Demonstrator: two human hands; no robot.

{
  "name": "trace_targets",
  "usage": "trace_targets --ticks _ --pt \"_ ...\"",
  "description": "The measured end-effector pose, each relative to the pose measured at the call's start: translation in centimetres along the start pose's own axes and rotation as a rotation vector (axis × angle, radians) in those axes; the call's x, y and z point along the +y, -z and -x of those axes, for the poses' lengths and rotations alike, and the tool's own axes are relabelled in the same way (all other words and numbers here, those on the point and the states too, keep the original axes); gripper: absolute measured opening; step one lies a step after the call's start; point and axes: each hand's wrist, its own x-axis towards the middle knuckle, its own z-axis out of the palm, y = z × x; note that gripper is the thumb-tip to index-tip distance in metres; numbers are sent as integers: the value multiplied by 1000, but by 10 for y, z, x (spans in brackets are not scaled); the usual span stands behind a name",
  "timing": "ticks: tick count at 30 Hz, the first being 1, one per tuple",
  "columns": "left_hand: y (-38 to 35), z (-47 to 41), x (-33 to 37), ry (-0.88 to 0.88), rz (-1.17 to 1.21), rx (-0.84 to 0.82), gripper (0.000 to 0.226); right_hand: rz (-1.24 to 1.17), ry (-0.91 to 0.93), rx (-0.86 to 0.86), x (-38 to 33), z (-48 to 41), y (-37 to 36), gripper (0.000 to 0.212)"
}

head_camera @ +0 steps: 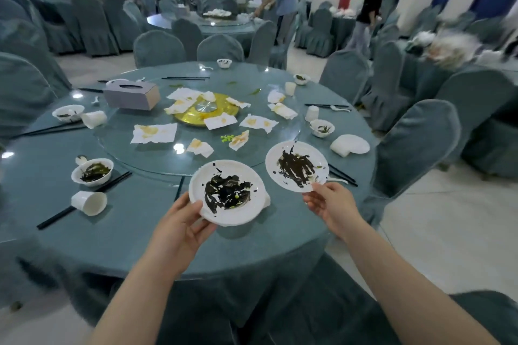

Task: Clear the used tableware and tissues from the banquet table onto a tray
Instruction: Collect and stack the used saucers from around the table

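Gripping dirty plate [227, 192] by near rim with left hand [179, 228], thumb on top. Pinching second plate [297, 166] by near edge with right hand [329, 206]. Held apart over near part of table [126, 232]. Stained tissues [154, 133] scattered farther off, on glass turntable [157, 159].

The table [134, 232] wears a matt blue-grey cloth, and the chair covers [414, 143] look like the same soft fabric. A clear glass turntable [157, 154] gleams with lamp reflections around a glossy gold metal hub [193, 117]. The left plate [227, 192] and right plate [296, 166] look white and smooth under dark smears; the tissues [154, 133] are crumpled, stained paper.
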Motion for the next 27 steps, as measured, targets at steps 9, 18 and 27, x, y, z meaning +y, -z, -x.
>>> trace_targets --ticks 9,18,27 --pt "-30 79 -17 72 -20 -187 24 136 66 -18 -29 150 33 14" --pt "-105 134 -58 217 -33 -361 32 273 123 132 -46 245 93 13" --pt "-190 161 -128 266 -158 -521 23 267 117 268 -45 262 196 19"
